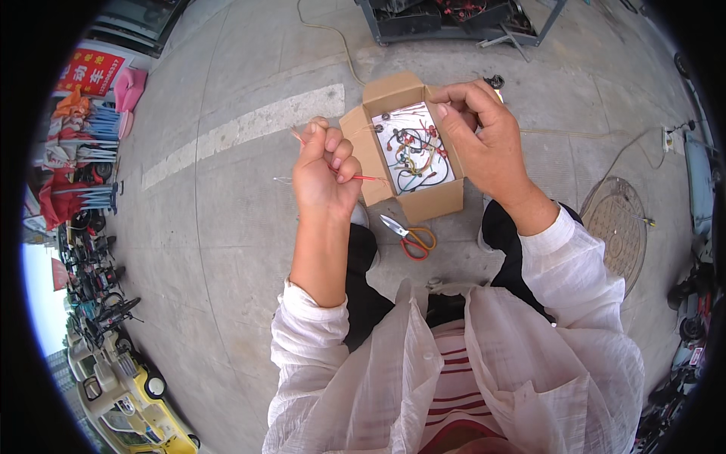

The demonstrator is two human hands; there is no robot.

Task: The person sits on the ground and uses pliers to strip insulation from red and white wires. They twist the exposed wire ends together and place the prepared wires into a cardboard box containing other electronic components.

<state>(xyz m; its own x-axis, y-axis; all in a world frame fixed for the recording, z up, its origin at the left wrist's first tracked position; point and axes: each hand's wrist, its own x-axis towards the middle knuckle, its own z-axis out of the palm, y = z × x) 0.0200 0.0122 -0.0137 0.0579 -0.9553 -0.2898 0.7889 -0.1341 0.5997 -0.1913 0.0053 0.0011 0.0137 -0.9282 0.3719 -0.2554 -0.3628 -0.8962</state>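
My left hand (325,163) is closed round several thin red wires, with frayed pale ends poking out either side. My right hand (480,140) is raised over the right side of an open cardboard box (427,201), thumb and index finger close together; what they hold, if anything, I cannot make out. Inside the box, a tangle of coloured cables and connectors (412,151) lies on a white sheet. Scissors with red and yellow handles (412,238) lie on the concrete below the box, between my feet.
A metal trolley (461,19) with dark trays stands ahead. A cord (340,49) crosses the ground toward the box. Along the left are folded chairs (102,121), parked bikes (98,287) and a yellow vehicle (144,408). A manhole cover (616,242) and more vehicles (692,318) are at right.
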